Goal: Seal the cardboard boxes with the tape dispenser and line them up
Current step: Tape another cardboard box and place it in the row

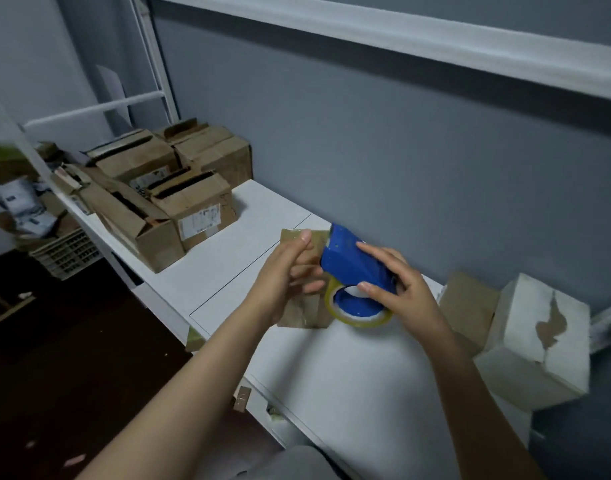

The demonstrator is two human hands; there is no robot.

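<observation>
Cardboard boxes (165, 199) lie heaped at the far left of the white table (331, 375), several with flaps open. At the near right a torn white box (532, 341) sits touching a brown box (470, 303). In the middle stands a small box (302, 313); my left hand (283, 278) presses against it, fingers nearly straight. My right hand (408, 289) curls around the blue tape dispenser (349, 261), held against that box's right side, its tape roll (359, 320) low by the table.
</observation>
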